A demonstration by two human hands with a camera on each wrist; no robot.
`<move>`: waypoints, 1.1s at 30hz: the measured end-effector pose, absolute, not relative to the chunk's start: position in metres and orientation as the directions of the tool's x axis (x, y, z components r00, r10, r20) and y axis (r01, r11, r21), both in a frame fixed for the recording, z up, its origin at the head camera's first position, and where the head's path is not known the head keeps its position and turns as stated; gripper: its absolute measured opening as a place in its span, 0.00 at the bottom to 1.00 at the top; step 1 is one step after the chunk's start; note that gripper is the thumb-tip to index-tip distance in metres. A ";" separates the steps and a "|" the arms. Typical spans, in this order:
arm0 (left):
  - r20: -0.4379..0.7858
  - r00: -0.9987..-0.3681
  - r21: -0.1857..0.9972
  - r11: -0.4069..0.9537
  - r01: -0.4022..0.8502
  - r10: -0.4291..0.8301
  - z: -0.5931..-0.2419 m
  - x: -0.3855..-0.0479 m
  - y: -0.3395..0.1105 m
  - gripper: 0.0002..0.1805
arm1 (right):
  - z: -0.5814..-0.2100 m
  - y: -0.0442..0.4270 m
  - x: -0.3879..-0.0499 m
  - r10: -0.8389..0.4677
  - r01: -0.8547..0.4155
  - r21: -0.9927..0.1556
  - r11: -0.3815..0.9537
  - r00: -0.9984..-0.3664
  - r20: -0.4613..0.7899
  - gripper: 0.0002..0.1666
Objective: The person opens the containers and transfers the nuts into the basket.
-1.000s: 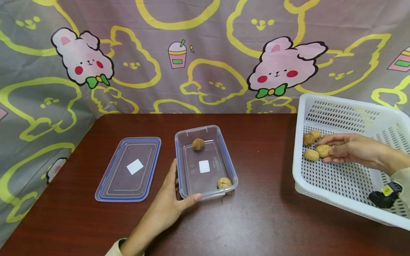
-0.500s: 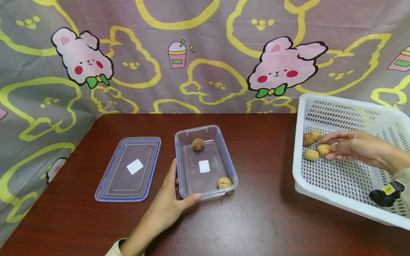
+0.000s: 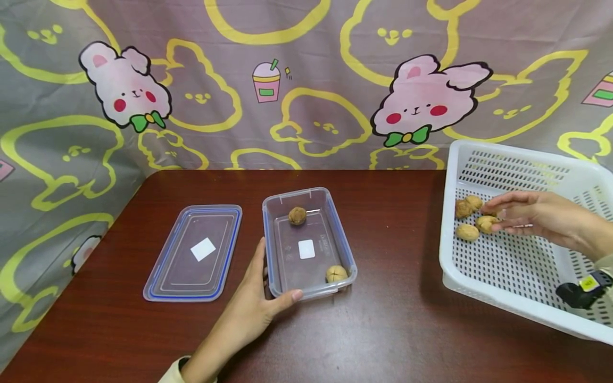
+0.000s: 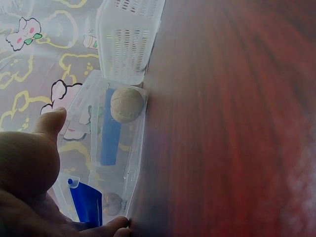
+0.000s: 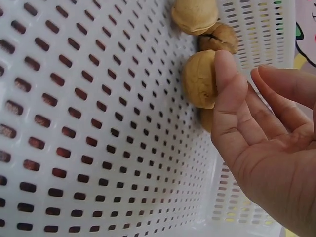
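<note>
My left hand holds a clear plastic food container at its near left corner, thumb along the front rim and fingers against the left side. Inside it, a brown walnut lies at the far end and a paler walnut in the near right corner. At the right, my right hand is inside a white perforated basket, fingers loosely bent. Its fingertips are at a tan walnut, not closed round it; whether they touch is unclear. Several walnuts cluster along the basket's left side.
A clear lid with a blue seal lies flat on the dark red table, left of the container. Behind the table hangs a cartoon-print cloth. A black device sits at my right wrist.
My right hand has drawn slightly up and to the right from the tan walnut, its fingers loosening. My left hand and the container stay in place.
</note>
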State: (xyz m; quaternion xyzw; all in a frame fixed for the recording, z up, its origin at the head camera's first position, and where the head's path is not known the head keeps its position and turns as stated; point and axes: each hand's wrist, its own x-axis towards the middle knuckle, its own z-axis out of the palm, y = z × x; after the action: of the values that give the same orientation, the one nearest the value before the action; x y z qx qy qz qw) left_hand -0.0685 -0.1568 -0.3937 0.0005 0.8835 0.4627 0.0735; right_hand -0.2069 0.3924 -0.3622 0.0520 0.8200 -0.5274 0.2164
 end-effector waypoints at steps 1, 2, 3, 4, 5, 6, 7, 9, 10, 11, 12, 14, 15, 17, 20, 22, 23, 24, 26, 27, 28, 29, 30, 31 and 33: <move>-0.128 -0.989 0.817 0.573 -0.066 0.069 -0.394 -0.069 -0.157 0.69 | -0.362 0.392 -0.207 -0.137 0.308 -0.844 0.438 -0.906 -0.401 0.22; -0.130 -0.989 0.816 0.573 -0.069 0.067 -0.394 -0.069 -0.157 0.69 | -0.361 0.393 -0.208 -0.137 0.301 -0.846 0.440 -0.909 -0.394 0.22; -0.133 -0.989 0.816 0.574 -0.072 0.065 -0.394 -0.069 -0.157 0.69 | -0.360 0.393 -0.208 -0.139 0.291 -0.851 0.438 -0.913 -0.384 0.22; -0.131 -0.989 0.814 0.576 -0.070 0.065 -0.394 -0.069 -0.157 0.69 | -0.358 0.393 -0.209 -0.140 0.282 -0.854 0.437 -0.916 -0.375 0.22; -0.126 -0.990 0.815 0.576 -0.065 0.067 -0.394 -0.069 -0.157 0.69 | -0.356 0.393 -0.209 -0.141 0.272 -0.856 0.439 -0.920 -0.365 0.22; -0.127 -0.990 0.814 0.577 -0.066 0.067 -0.394 -0.069 -0.157 0.69 | -0.354 0.393 -0.209 -0.141 0.266 -0.859 0.439 -0.923 -0.358 0.22; -0.129 -0.989 0.815 0.576 -0.068 0.066 -0.394 -0.069 -0.157 0.69 | -0.352 0.393 -0.209 -0.144 0.256 -0.861 0.439 -0.926 -0.349 0.22; -0.130 -0.989 0.815 0.575 -0.070 0.065 -0.394 -0.069 -0.157 0.69 | -0.346 0.391 -0.208 -0.143 0.246 -0.866 0.435 -0.931 -0.336 0.21; -0.127 -0.990 0.816 0.574 -0.067 0.066 -0.393 -0.069 -0.157 0.69 | -0.343 0.390 -0.207 -0.139 0.241 -0.867 0.435 -0.934 -0.330 0.21; -0.128 -0.990 0.818 0.571 -0.068 0.066 -0.393 -0.068 -0.157 0.69 | -0.340 0.388 -0.206 -0.135 0.237 -0.869 0.435 -0.937 -0.323 0.21; -0.128 -0.990 0.818 0.571 -0.068 0.066 -0.393 -0.068 -0.157 0.69 | -0.338 0.386 -0.206 -0.127 0.231 -0.869 0.438 -0.941 -0.315 0.20; -0.126 -0.990 0.818 0.571 -0.065 0.067 -0.393 -0.068 -0.157 0.69 | -0.332 0.382 -0.205 -0.119 0.220 -0.870 0.442 -0.947 -0.300 0.21; -0.123 -0.990 0.819 0.570 -0.062 0.069 -0.392 -0.068 -0.157 0.69 | -0.329 0.380 -0.204 -0.121 0.212 -0.872 0.441 -0.949 -0.292 0.21; -0.121 -0.990 0.821 0.568 -0.059 0.071 -0.393 -0.068 -0.157 0.69 | -0.323 0.375 -0.203 -0.127 0.194 -0.879 0.436 -0.953 -0.274 0.22; -0.119 -0.990 0.820 0.570 -0.058 0.070 -0.393 -0.068 -0.157 0.69 | -0.315 0.366 -0.201 -0.147 0.168 -0.885 0.435 -0.956 -0.253 0.22; -0.118 -0.991 0.819 0.571 -0.057 0.070 -0.393 -0.068 -0.157 0.69 | -0.310 0.358 -0.199 -0.148 0.156 -0.883 0.443 -0.959 -0.243 0.22; -0.117 -0.991 0.817 0.573 -0.056 0.070 -0.392 -0.068 -0.157 0.69 | -0.307 0.354 -0.198 -0.145 0.148 -0.881 0.450 -0.961 -0.236 0.21; -0.117 -0.991 0.816 0.575 -0.056 0.070 -0.392 -0.068 -0.157 0.69 | -0.305 0.349 -0.197 -0.145 0.137 -0.881 0.454 -0.963 -0.225 0.21; -0.117 -0.991 0.816 0.575 -0.055 0.070 -0.392 -0.068 -0.157 0.69 | -0.301 0.340 -0.194 -0.142 0.122 -0.884 0.452 -0.968 -0.207 0.21; -0.116 -0.991 0.815 0.576 -0.055 0.070 -0.392 -0.068 -0.157 0.69 | -0.300 0.335 -0.193 -0.148 0.115 -0.890 0.441 -0.969 -0.198 0.21; -0.117 -0.991 0.815 0.577 -0.055 0.070 -0.392 -0.068 -0.157 0.69 | -0.298 0.331 -0.192 -0.148 0.107 -0.896 0.431 -0.971 -0.188 0.21; -0.116 -0.991 0.815 0.577 -0.055 0.070 -0.391 -0.068 -0.157 0.69 | -0.297 0.327 -0.191 -0.147 0.102 -0.899 0.426 -0.973 -0.180 0.21; -0.117 -0.991 0.814 0.578 -0.055 0.070 -0.391 -0.068 -0.157 0.69 | -0.296 0.323 -0.190 -0.149 0.098 -0.904 0.415 -0.973 -0.174 0.21; -0.116 -0.991 0.814 0.579 -0.054 0.071 -0.391 -0.068 -0.157 0.69 | -0.295 0.319 -0.189 -0.150 0.094 -0.908 0.409 -0.974 -0.169 0.20; -0.115 -0.991 0.814 0.578 -0.052 0.073 -0.391 -0.068 -0.157 0.69 | -0.293 0.311 -0.186 -0.150 0.090 -0.909 0.407 -0.975 -0.163 0.19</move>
State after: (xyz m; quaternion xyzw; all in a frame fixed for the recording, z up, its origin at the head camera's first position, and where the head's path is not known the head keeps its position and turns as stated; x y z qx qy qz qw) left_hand -0.0682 -0.1567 -0.3910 0.0061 0.8857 0.4592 0.0681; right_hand -0.1864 0.3110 -0.2929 -0.0181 0.8316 -0.5440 0.1100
